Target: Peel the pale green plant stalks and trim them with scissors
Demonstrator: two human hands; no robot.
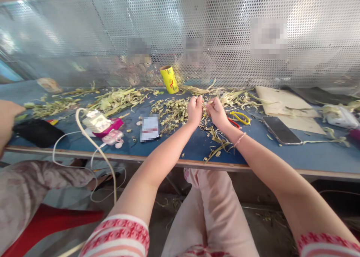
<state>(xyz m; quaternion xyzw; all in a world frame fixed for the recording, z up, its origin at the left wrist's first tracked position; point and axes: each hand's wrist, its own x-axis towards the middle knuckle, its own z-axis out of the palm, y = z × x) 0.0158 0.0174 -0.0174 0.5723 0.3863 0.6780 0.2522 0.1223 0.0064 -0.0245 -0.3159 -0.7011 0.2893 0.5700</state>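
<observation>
My left hand (pixel 195 109) and my right hand (pixel 216 111) are close together over the blue table, both with fingers closed. A pale, dry plant strip (pixel 208 103) shows at the fingers of my right hand. Whatever my left fingers pinch is too small to make out. Beneath and beside the hands spreads a heap of short, curled plant pieces (pixel 176 111). Longer dry strips (pixel 236 99) lie just beyond my right hand. Near my right wrist are yellow-handled pliers or cutters (pixel 240 117) and a red-handled tool (pixel 233 123), partly hidden by the arm.
A yellow cardboard tube (pixel 169 79) stands against the perforated metal panel (pixel 225 36). On the left are a power adapter (pixel 97 121) with white cables, a black pouch (pixel 39 132) and another person's arm (pixel 8 118). A phone (pixel 282 130) and brown paper (pixel 287 103) lie right.
</observation>
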